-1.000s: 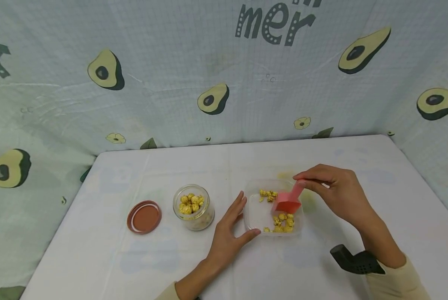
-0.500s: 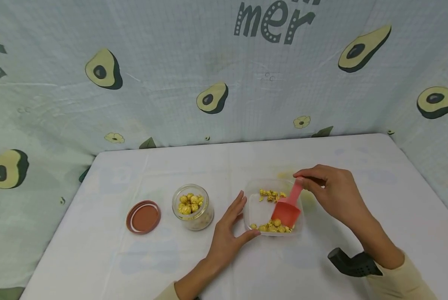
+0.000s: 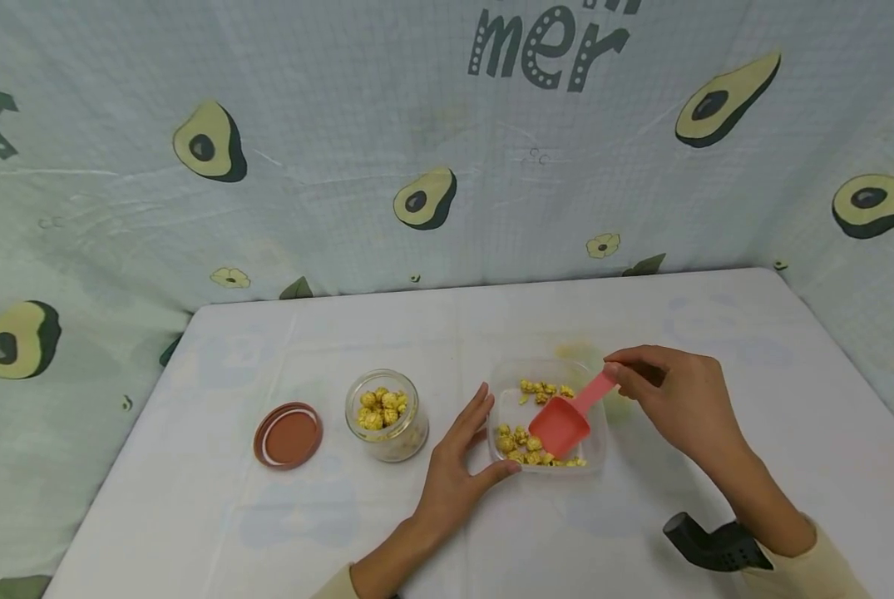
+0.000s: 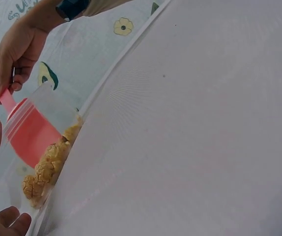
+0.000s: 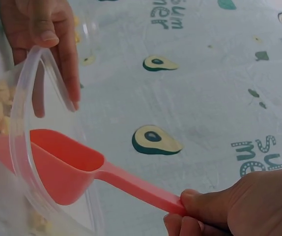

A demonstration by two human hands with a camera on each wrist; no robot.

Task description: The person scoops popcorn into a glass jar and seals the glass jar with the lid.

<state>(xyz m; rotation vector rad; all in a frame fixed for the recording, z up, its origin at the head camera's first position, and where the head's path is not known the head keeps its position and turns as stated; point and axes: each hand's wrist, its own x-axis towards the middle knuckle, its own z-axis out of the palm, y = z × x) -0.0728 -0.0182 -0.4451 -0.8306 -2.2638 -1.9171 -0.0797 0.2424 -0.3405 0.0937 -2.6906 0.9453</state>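
A clear plastic container in the middle of the white table holds yellow popcorn along its near and far sides. My right hand pinches the handle end of a red scoop, whose bowl lies low inside the container against the near popcorn. In the right wrist view the scoop looks empty behind the container rim. My left hand rests against the container's left wall with straight fingers, its thumb at the near corner. The left wrist view shows the scoop beside the popcorn.
A small glass jar partly filled with popcorn stands open left of the container. Its brown lid lies flat further left. An avocado-print cloth hangs behind and beside the table. A black wrist device sits on my right forearm.
The scoop's bowl has dropped flatter and slid left along the container's near side, pushing popcorn left. My right hand moved slightly lower. The left hand stayed put.
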